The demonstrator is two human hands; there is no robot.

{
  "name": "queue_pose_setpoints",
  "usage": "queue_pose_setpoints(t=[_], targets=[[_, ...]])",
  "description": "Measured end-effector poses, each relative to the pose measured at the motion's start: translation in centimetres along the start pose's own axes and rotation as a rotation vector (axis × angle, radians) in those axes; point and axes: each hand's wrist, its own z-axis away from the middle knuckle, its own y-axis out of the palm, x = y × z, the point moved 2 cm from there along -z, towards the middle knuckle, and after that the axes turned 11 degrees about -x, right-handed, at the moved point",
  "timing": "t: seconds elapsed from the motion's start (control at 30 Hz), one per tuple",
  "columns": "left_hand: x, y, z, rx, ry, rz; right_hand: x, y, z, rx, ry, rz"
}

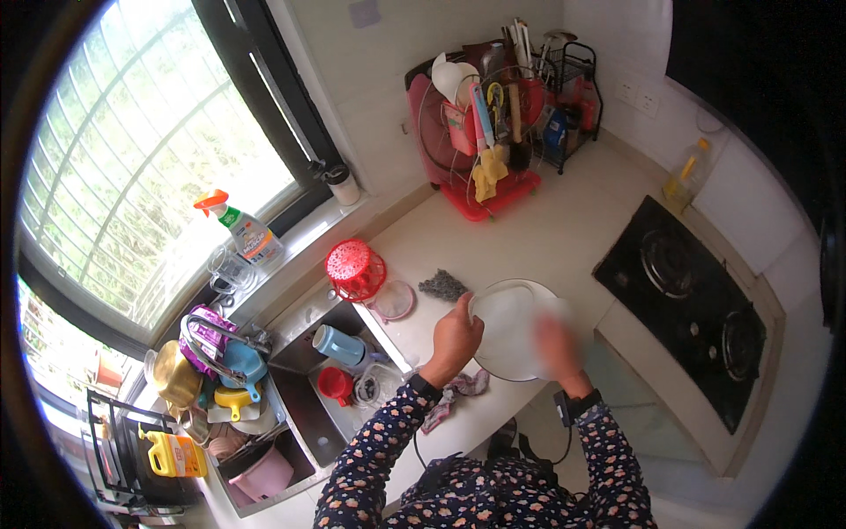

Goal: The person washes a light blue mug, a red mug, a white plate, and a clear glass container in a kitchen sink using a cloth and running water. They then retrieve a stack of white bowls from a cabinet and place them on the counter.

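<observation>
A white plate or shallow bowl with a dark rim (502,350) is before me over the counter's front edge. My left hand (457,337) grips something pale at the left part of its rim, thumb up. My right hand (556,344) lies over the plate's right side and is blurred, so its fingers cannot be made out. Just behind my left hand, a grey scouring pad (443,285) rests on the counter. A crumpled patterned cloth (456,397) lies by the front edge, below my left wrist.
On the left, the sink (317,423) holds a blue cup (340,344) and a red mug (336,383). A red plastic basket (355,270) stands behind it. A black gas hob (687,304) is at right; a loaded utensil rack (482,125) stands at the back.
</observation>
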Motion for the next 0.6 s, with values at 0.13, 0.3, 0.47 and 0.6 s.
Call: queue_pose_setpoints(t=[0.13, 0.3, 0.47, 0.6], targets=[[-0.2, 1.1, 0.2, 0.002, 0.043, -0.003, -1.4, 0.5, 0.6, -0.054, -0.021, -0.062], [0.1, 2.3, 0.4, 0.001, 0.066, -0.004, -1.8, 0.9, 0.9, -0.086, -0.144, 0.156], [0.4, 3.1, 0.5, -0.026, 0.091, 0.004, -0.9, -0.1, -0.2, 0.056, 0.123, 0.05], [0.5, 3.7, 0.6, -0.011, 0.091, -0.015, -0.1, -0.9, -1.4, 0.085, 0.249, 0.05]])
